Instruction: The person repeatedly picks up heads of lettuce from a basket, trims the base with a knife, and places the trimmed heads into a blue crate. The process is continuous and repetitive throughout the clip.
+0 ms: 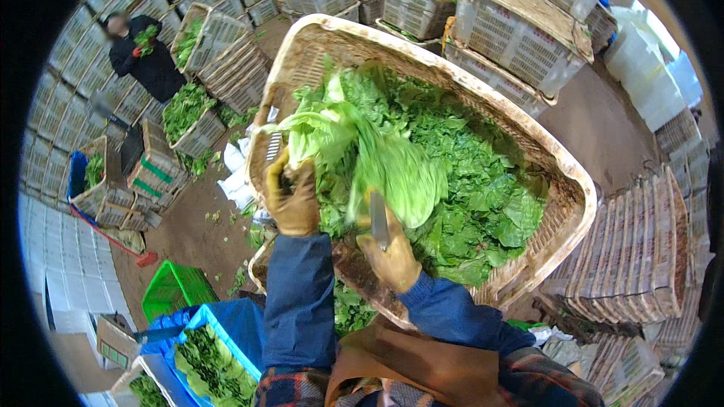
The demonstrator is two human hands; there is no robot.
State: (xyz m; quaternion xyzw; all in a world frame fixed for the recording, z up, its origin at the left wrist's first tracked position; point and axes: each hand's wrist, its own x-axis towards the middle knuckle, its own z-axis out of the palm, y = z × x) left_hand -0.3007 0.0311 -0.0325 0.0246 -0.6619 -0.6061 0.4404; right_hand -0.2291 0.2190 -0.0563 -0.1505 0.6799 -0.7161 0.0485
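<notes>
A large dirty plastic crate (577, 181) holding many loose green lettuce leaves (481, 192) lies before me. At its left side my left hand (294, 195), in a tan work glove, grips a head of leafy lettuce (322, 130) by the stem end. The long leaves of the head spread to the right over the crate. My right hand (393, 254), gloved too, is closed on a knife, whose blade (379, 220) shows in front of the leaves. The knife's handle is mostly hidden in the glove. Blur hides whether the blade touches the lettuce.
Stacked plastic crates (628, 249) stand at the right and more behind. At the upper left a person (144, 56) holds greens beside filled crates (198, 133). A green crate (175, 291) and a blue-lined box of leaves (226, 345) are at the lower left. Leaf scraps litter the floor.
</notes>
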